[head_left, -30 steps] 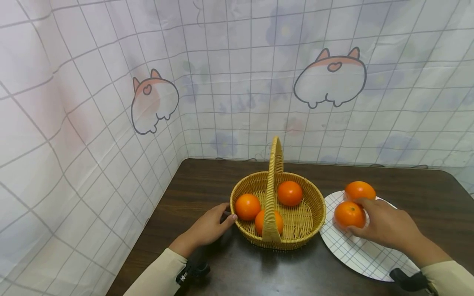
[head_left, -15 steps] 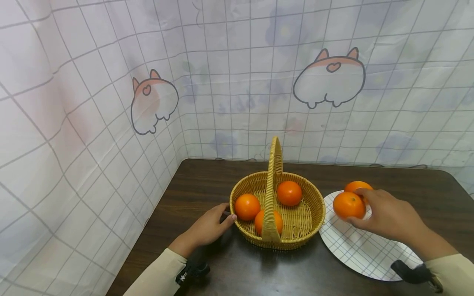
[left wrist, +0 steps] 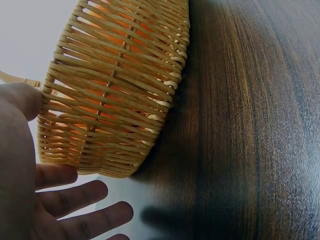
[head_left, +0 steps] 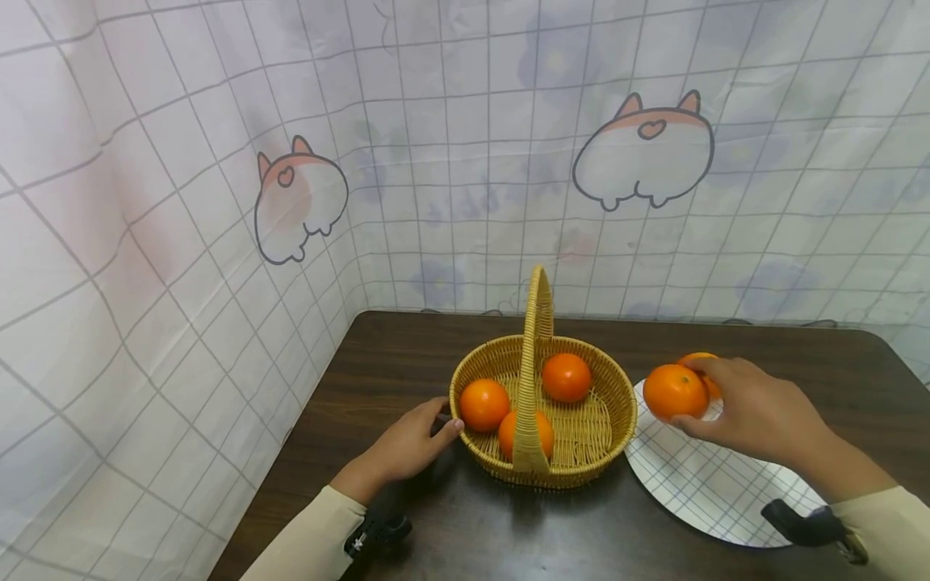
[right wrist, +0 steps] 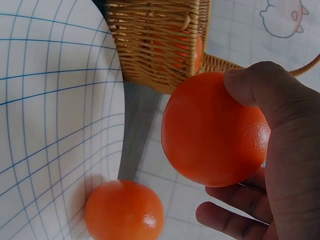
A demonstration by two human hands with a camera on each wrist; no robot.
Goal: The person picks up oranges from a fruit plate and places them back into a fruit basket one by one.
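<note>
My right hand [head_left: 759, 415] holds an orange [head_left: 676, 392] between thumb and fingers, raised above the white plate [head_left: 719, 492]. Behind it another orange [right wrist: 125, 210] lies on the plate, partly covered by the hand in the head view. My left hand [head_left: 403, 448] touches the left end of a wicker basket [head_left: 625, 403]. In the left wrist view its thumb rests at the rim, the index finger meets the woven side, and the other fingers extend straight, free of the basket. Inside the basket are three oranges: one at left [head_left: 484, 405], one at back [head_left: 567, 378], one partly behind the handle.
The basket's tall arched handle [head_left: 536, 323] rises across its middle. Both stand on a dark wooden table [head_left: 407, 347], with the plate to the basket's right. A grid-patterned cloth [head_left: 465, 161] hangs behind and on the left.
My right hand has lifted the orange off the plate and moved it up and slightly left. The left hand and the basket stay in place.
</note>
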